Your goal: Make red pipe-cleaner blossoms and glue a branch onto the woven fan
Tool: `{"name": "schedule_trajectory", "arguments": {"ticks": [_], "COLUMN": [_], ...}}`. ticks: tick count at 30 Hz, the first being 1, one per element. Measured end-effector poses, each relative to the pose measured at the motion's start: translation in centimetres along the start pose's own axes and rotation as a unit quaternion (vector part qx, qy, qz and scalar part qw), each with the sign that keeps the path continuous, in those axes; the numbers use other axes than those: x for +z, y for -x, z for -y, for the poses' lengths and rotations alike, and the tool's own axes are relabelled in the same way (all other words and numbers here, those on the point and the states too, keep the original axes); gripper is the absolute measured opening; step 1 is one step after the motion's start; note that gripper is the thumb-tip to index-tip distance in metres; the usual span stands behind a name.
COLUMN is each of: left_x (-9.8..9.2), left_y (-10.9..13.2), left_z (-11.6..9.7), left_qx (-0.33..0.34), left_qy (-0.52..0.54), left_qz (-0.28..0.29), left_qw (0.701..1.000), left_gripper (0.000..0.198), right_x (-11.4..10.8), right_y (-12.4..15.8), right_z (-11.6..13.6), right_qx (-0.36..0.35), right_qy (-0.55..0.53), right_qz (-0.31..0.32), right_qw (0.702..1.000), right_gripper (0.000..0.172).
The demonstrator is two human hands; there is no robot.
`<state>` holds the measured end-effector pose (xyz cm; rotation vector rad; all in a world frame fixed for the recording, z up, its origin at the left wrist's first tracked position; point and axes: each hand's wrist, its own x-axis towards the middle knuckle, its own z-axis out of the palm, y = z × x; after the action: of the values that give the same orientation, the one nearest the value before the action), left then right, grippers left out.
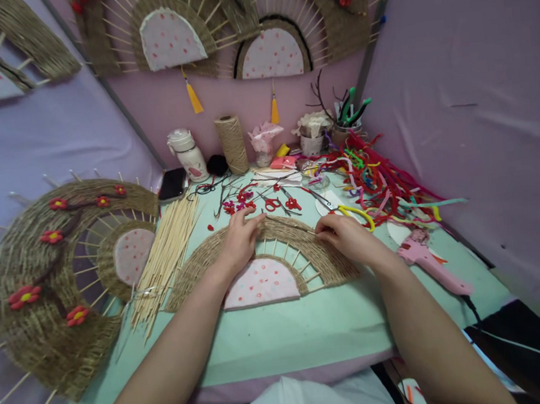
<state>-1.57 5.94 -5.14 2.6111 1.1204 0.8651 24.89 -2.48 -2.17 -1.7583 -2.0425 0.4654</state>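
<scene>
Near the middle of the front edge of the worktop (295, 347), a woven arch (335, 262) lies flat, its dotted half-disc (262, 283) toward the person. A dark twig (291, 224) rests across the arch's upper band. The left hand (241, 237) lies over the band with fingers bent, its fingertips by the twig's left end; whether they grip it cannot be told. The right hand (345, 236) holds thumb and forefinger narrow at the twig's right end, though a firm pinch cannot be made out.

By the worktop's right edge lies a pink glue gun (436, 268); toward the left edge, a bundle of thin sticks (170, 238). Beside them stands a larger woven piece (33, 336) bearing 6 red flowers.

Beyond the arch are yellow-handled scissors (362, 217) and small red flowers (244, 206). Pipe cleaners (377, 171) heap up near the back right corner. Along the back edge are a phone (172, 184), a white bottle (189, 159) and a twine spool (232, 145). 2 yellow tassels (194, 98) hang behind.
</scene>
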Motion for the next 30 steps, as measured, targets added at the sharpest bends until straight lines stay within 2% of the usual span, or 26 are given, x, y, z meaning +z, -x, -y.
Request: {"name": "schedule_trajectory", "arguments": {"ticks": [4, 9, 14, 20, 24, 30], "left_x": [-0.4, -0.4, -0.2, -0.1, 0.3, 0.6], "left_y": [-0.1, 0.0, 0.1, 0.0, -0.3, -0.5], "left_z": [-0.2, -0.3, -0.1, 0.5, 0.7, 0.5], "left_qx": [-0.007, -0.014, -0.001, -0.014, -0.005, -0.009], "left_qy": [0.005, -0.008, -0.004, -0.013, -0.006, 0.027], "left_qz": [-0.021, 0.004, 0.032, 0.013, 0.031, 0.048], "left_qw": [1.000, 1.000, 0.999, 1.000, 0.999, 0.998], "left_gripper": [0.040, 0.037, 0.035, 0.032, 0.032, 0.033], "right_x": [-0.5, -0.3, -0.1, -0.5, -0.6, 0.2], "right_y": [0.4, 0.6, 0.6, 0.6, 0.4, 0.2], "right_z": [0.3, 0.6, 0.7, 0.8, 1.0, 1.0], "right_qx": [0.019, 0.062, 0.121, 0.114, 0.101, 0.098], "right_qy": [-0.030, -0.100, -0.130, -0.056, 0.010, 0.055], "right_qz": [0.016, 0.068, 0.078, 0.043, 0.040, 0.049], "right_qw": [0.999, 0.991, 0.981, 0.991, 0.994, 0.992], "right_gripper": [0.014, 0.015, 0.015, 0.021, 0.020, 0.019]}}
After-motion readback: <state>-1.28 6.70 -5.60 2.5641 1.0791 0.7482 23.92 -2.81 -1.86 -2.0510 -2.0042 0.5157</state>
